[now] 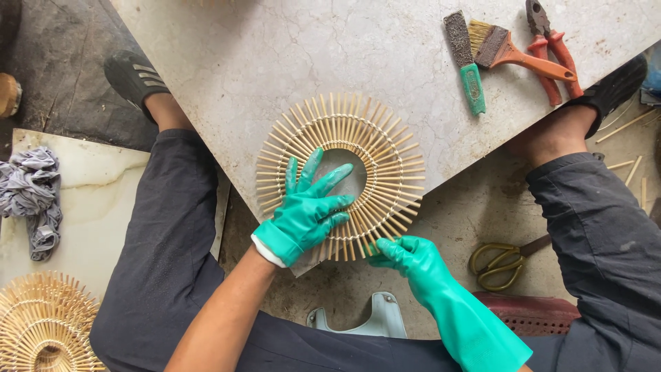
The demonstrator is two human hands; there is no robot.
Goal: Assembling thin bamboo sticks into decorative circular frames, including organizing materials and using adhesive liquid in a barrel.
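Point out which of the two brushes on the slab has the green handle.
It is the left brush, with dark, worn bristles, lying nearly straight up and down. The other brush, just right of it, has an orange handle and lies beside the red-handled pliers.

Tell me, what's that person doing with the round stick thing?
A person in green gloves sits over a stone slab with a round ring of bamboo sticks lying on it. The left hand lies flat on the ring, pressing it down. The right hand pinches the sticks at the ring's near edge with its fingers. Brushes and pliers lie on the slab, scissors on the floor, and another ring lies at the lower left.
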